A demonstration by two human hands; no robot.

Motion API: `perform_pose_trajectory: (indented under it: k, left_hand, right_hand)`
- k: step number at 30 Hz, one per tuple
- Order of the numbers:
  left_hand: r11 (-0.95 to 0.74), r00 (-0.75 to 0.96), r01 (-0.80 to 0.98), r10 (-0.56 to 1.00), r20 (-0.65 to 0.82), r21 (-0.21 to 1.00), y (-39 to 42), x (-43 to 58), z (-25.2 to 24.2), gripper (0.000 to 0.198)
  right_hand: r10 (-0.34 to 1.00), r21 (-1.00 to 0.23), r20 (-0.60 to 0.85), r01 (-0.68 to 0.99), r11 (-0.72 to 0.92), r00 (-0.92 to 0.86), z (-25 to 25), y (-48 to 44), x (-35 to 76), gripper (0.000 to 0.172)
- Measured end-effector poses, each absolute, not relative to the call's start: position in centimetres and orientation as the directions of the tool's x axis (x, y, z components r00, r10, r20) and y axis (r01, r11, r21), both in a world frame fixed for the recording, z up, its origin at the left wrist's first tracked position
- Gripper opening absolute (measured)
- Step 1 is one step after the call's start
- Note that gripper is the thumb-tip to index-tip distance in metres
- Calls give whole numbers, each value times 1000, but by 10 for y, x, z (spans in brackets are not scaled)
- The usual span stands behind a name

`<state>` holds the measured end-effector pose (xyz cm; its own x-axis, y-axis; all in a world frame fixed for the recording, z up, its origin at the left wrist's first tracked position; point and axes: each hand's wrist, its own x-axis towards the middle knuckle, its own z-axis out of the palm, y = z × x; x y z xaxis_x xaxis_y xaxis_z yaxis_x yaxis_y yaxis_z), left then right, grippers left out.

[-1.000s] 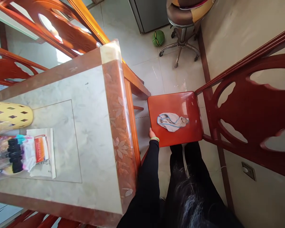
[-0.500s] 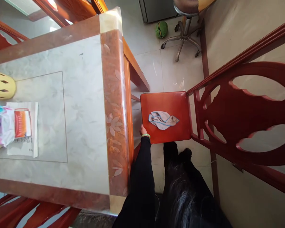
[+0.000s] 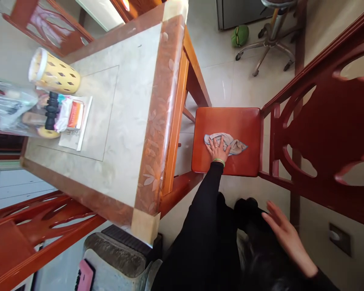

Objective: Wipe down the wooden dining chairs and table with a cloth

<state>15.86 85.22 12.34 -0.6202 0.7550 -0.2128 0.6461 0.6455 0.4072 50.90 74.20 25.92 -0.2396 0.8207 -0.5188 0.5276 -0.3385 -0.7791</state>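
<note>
My left hand (image 3: 217, 148) lies flat with fingers spread on a crumpled grey cloth with blue trim (image 3: 235, 144). The cloth rests on the seat of a red wooden chair (image 3: 230, 121), beside the table. My right hand (image 3: 286, 237) hovers lower right, near my knees, fingers stretched out and holding nothing. A green bracelet sits on my left wrist.
A marble-topped table with a wooden rim (image 3: 157, 121) stands left of the chair. On it are a yellow perforated holder (image 3: 53, 74), a plastic bag of items (image 3: 12, 111) and a paper (image 3: 79, 129). A green ball (image 3: 240, 35) and a swivel stool (image 3: 271, 30) are on the floor beyond.
My left hand has moved from the front edge of the chair seat onto the cloth. My right hand has come into view. The camera has swung, showing more of the table.
</note>
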Motion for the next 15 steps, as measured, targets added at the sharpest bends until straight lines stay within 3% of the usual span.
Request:
perform_pose_trajectory:
  k: [2,4,7,11,15]
  left_hand:
    - [621,-605,675,775,-183,399,846,151,122,79]
    - [574,-572,713,808,-139,402,835,143,122,79]
    - [452,-487,780,873,-34,433,809,133,117,64]
    - [291,-433,814,881,191,504,789,117,103,20]
    - [170,-480,783,777,407,599,805,97,105,13]
  right_hand:
    - [805,-844,-412,512,-160,-428,222,759,460,66]
    - [818,-877,-204,472,92,-538,189,796,404,62]
    - [799,-787,-5,495,368,-601,150,863,330,60]
    - [731,-644,21,550,532,-682,111,907,285,63]
    - [758,-690,228,448,569,-612,89,916,282,45]
